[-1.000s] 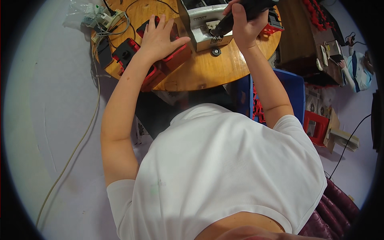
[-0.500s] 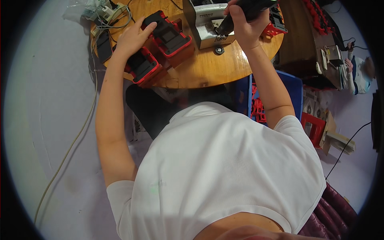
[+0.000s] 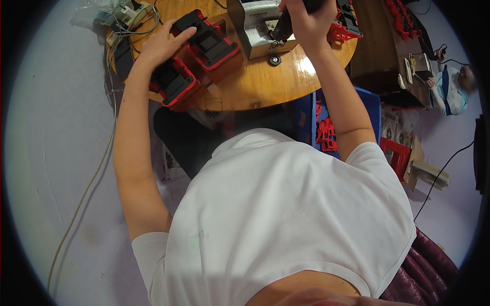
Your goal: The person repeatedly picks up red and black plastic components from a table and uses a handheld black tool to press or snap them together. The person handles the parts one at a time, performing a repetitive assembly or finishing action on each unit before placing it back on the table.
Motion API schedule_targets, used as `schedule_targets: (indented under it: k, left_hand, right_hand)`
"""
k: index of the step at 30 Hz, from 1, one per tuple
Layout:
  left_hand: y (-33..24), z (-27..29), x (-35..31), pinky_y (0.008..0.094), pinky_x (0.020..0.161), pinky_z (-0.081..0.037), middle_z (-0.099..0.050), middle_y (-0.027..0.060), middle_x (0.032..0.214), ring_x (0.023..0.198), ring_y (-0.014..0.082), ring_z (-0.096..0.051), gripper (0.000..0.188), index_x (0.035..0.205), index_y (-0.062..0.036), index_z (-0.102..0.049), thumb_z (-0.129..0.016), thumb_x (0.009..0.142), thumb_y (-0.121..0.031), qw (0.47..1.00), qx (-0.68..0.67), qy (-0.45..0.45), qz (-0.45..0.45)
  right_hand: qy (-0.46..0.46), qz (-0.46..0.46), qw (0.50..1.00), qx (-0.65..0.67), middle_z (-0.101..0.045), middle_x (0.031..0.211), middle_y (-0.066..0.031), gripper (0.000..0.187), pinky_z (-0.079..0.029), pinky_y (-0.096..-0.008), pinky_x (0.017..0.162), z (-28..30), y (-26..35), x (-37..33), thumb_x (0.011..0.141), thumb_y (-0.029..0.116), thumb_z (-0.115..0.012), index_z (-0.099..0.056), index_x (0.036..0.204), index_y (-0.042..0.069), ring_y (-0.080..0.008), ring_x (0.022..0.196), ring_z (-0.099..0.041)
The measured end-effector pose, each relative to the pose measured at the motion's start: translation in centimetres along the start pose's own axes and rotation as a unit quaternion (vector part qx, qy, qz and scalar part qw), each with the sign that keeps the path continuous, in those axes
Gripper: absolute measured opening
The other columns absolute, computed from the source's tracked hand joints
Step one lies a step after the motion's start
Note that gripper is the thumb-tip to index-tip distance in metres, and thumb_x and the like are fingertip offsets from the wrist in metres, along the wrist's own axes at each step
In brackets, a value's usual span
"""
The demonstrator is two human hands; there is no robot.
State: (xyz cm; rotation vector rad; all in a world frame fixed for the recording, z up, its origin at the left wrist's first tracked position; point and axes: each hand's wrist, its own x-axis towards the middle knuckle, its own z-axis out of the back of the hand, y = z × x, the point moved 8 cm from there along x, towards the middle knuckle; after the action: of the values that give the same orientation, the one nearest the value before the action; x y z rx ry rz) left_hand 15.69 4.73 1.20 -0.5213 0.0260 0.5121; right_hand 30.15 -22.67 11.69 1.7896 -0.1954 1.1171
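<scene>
My left hand (image 3: 160,47) lies with fingers and thumb spread over two red-framed housings with black inserts. Its thumb rests on the farther black-and-red housing (image 3: 212,45); the nearer black-and-red housing (image 3: 176,84) sits partly under the hand and wrist. In my right hand (image 3: 312,26) is a black power screwdriver (image 3: 284,26), cut off by the top edge. It slants down to the left, its tip at the opening of a silver metal box (image 3: 251,24) that looks like a screw feeder. Whether the tip touches a screw is too small to tell.
A round wooden table (image 3: 255,86) carries these, with a small black round part (image 3: 275,60), cables (image 3: 135,30) and another red-and-black piece (image 3: 349,23). A blue bin (image 3: 372,109) of red parts stands below its right edge. Another person (image 3: 449,92) works far right.
The whole view has shifted slightly. Both hands keep nearly the same places relative to the table, and the screwdriver tip stays at the silver box. The other person's arms have moved.
</scene>
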Motion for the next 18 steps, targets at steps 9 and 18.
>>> schedule_targets:
  k: [9, 18]
  left_hand:
    - [-1.1, 0.1, -0.4, 0.0423, 0.109, -0.04, -0.056, 0.0208, 0.139, 0.131, 0.0345, -0.053, 0.102, 0.145, -0.0067, -0.047, -0.075, 0.069, -0.067, 1.0, 0.01, 0.011, -0.006]
    - [0.7, -0.5, 0.5, 0.0433, 0.108, -0.042, -0.057, 0.0186, 0.139, 0.131, 0.0337, -0.053, 0.099, 0.145, -0.0094, -0.047, -0.074, 0.07, -0.068, 0.996, 0.041, -0.066, -0.032]
  right_hand:
    - [-0.018, 0.02, 0.994, 0.106, -0.061, 0.078, -0.0086, 0.036, -0.05, -0.0304, 0.051, -4.1, 4.2, 2.5, 0.097, 0.034, -0.066, -0.053, 0.104, 0.002, -0.0149, 0.059, -0.059]
    - [0.02, 0.04, 0.992, 0.121, -0.061, 0.079, -0.0083, 0.034, -0.051, -0.0303, 0.052, -6.9, 2.8, 2.2, 0.096, 0.032, -0.068, -0.052, 0.106, 0.003, -0.0148, 0.06, -0.059]
